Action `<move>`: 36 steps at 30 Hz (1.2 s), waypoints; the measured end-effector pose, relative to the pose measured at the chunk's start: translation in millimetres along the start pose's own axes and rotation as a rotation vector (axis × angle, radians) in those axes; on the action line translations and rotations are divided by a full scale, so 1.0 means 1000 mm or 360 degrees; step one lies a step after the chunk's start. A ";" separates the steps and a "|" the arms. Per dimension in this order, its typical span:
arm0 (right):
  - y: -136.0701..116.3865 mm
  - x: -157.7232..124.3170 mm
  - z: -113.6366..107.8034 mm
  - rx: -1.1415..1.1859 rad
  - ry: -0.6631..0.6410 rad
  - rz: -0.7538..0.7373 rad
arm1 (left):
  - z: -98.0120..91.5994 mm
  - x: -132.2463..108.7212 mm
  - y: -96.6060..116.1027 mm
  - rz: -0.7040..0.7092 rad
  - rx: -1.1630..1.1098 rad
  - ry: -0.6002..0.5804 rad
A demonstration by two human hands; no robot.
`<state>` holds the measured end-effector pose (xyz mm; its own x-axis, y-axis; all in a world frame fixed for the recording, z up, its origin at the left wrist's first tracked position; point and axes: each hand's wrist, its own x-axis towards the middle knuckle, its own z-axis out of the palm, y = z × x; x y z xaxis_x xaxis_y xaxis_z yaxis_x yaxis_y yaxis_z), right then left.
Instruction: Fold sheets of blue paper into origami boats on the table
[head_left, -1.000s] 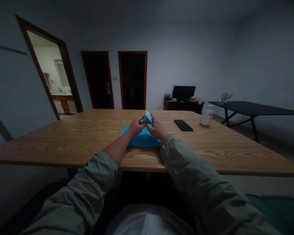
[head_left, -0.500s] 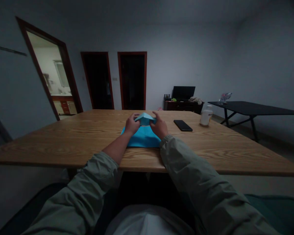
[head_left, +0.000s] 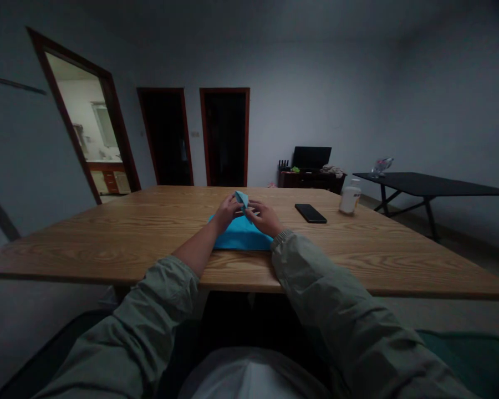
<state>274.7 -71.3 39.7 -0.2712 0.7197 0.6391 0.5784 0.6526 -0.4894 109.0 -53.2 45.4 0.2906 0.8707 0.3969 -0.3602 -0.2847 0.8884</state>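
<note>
A light-blue piece of folded paper (head_left: 242, 198) is held up between both hands, over a bright blue flat sheet (head_left: 243, 237) lying on the wooden table. My left hand (head_left: 227, 211) grips the paper from the left, its fingers closed on it. From the right, my right hand (head_left: 266, 216) pinches the lower part of the paper with its fingertips. The paper looks narrow and creased, with a pointed top. Fingers hide its lower middle.
A black phone (head_left: 310, 213) lies on the wooden table (head_left: 149, 238) right of my hands, with a white bottle (head_left: 350, 197) standing beyond it. Farther off are a black table (head_left: 432, 184) and a cabinet bearing a dark screen (head_left: 311, 157).
The folded paper was wide and spread between my hands; now it is narrow and turned. My hands have come closer together, the right one moving left.
</note>
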 end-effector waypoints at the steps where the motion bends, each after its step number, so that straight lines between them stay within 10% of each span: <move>1: 0.000 0.000 -0.001 0.0060 -0.0033 -0.0019 | 0.000 -0.001 0.000 -0.0002 0.0017 -0.0022; 14: -0.001 0.000 0.000 0.0313 0.0122 0.0125 | -0.005 0.006 -0.005 0.0215 0.0584 -0.0007; 21: 0.002 0.005 -0.007 -0.0216 0.0399 0.0096 | -0.012 0.002 0.001 0.0480 0.1074 0.0216; 36: -0.020 0.002 -0.013 -0.0740 0.0257 0.0301 | -0.001 -0.004 0.008 0.0654 0.1887 0.0527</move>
<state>272.6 -86.0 58.9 -0.0282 0.7453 0.6661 0.8959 0.3144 -0.3139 104.0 -58.6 51.0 0.0541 0.6442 0.7629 0.6788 -0.5841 0.4451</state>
